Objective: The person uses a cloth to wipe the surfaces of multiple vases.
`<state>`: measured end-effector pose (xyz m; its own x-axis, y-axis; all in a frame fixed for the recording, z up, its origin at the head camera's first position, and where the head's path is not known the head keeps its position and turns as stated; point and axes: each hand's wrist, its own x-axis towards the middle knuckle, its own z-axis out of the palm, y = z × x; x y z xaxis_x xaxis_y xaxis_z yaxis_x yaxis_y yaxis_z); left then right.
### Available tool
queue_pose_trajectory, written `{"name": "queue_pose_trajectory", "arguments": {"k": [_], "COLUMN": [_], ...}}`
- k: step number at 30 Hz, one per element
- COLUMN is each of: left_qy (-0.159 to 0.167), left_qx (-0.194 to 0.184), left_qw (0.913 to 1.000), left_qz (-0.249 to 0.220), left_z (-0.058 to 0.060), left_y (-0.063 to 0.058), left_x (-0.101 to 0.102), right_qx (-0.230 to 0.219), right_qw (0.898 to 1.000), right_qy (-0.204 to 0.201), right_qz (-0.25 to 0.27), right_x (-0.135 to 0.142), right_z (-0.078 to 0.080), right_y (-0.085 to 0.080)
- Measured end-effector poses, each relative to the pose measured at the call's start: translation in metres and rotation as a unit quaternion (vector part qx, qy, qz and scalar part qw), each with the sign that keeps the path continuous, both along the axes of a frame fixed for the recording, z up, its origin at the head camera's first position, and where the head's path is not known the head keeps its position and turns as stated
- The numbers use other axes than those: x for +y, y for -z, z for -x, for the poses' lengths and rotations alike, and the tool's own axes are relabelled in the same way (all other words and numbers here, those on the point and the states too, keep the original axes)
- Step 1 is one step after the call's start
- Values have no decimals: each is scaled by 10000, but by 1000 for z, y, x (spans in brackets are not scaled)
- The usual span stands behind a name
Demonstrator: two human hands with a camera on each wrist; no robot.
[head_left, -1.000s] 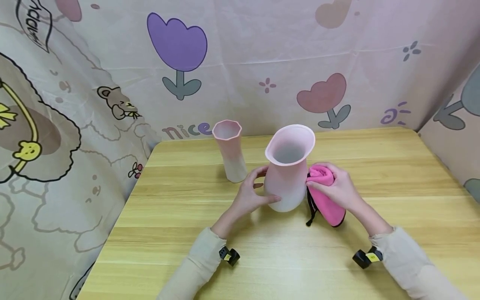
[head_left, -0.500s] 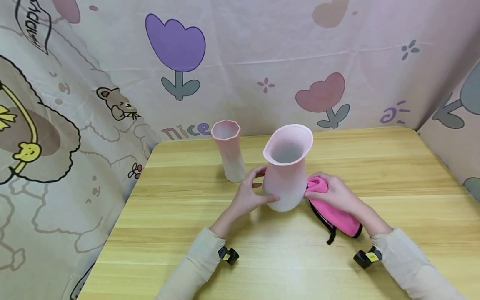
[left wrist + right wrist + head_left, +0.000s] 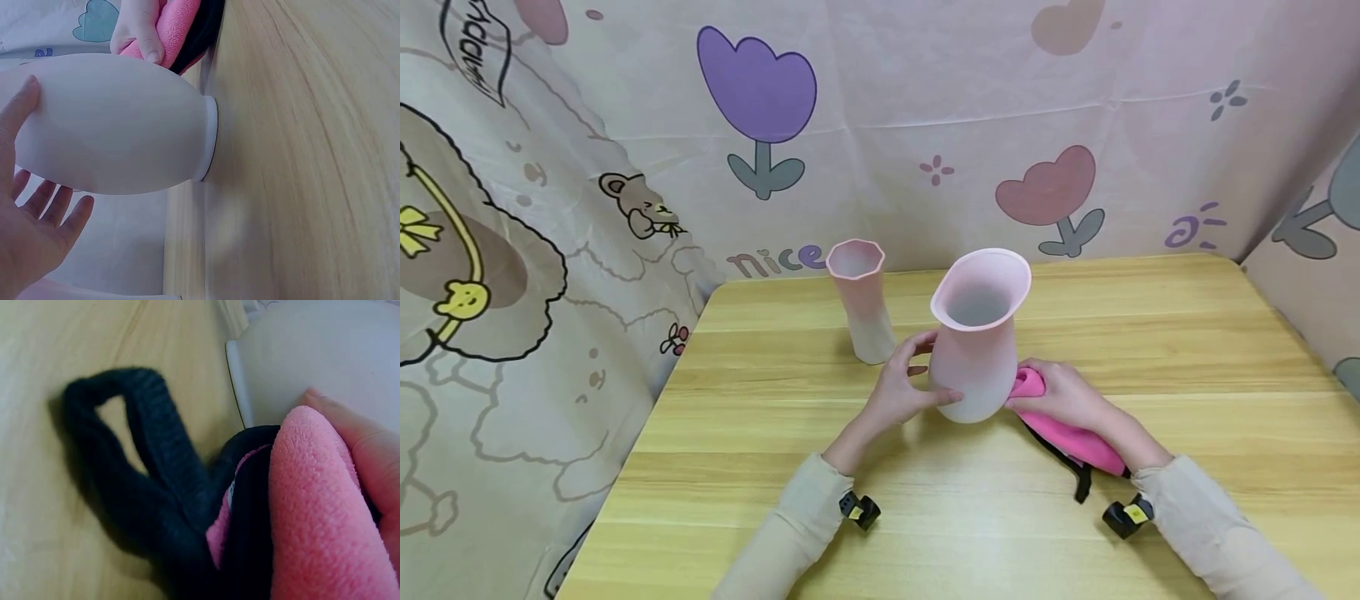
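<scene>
The flared vase [image 3: 974,367], upright on the counter [image 3: 737,467], probably handles as light, stiff and slippery, best held around its belly, where the left hand [image 3: 902,388] curves widely, thumb in front. The right hand [image 3: 1066,395] grips a soft-looking, black-edged pink cloth [image 3: 1078,442] against its side. The vase fades from pale pink to white.
</scene>
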<state>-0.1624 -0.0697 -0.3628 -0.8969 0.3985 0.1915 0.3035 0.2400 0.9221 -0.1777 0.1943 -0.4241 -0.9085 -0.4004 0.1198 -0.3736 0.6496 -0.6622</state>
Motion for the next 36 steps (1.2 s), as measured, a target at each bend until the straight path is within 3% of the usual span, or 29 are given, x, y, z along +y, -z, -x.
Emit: {"name": "queue_pose_trajectory", "arguments": {"k": [12,16,36], "left_qy": [-23,-40,-87], "left_qx": [36,-36,-93], "left_qw": [10000,10000,9999], "left_qz": [22,60,98], "left_z": [1,0,-1], "left_y": [2,1,0], "left_x": [0,0,1], "right_qx": [-110,-137,649], "right_qw": [9998,9990,9901], "right_qy": [37,104,615], "right_qz": [164,416,1083], "right_x": [3,6,-8], "right_z": [-3,-6,-9], "right_y": [-6,-18,-88]}}
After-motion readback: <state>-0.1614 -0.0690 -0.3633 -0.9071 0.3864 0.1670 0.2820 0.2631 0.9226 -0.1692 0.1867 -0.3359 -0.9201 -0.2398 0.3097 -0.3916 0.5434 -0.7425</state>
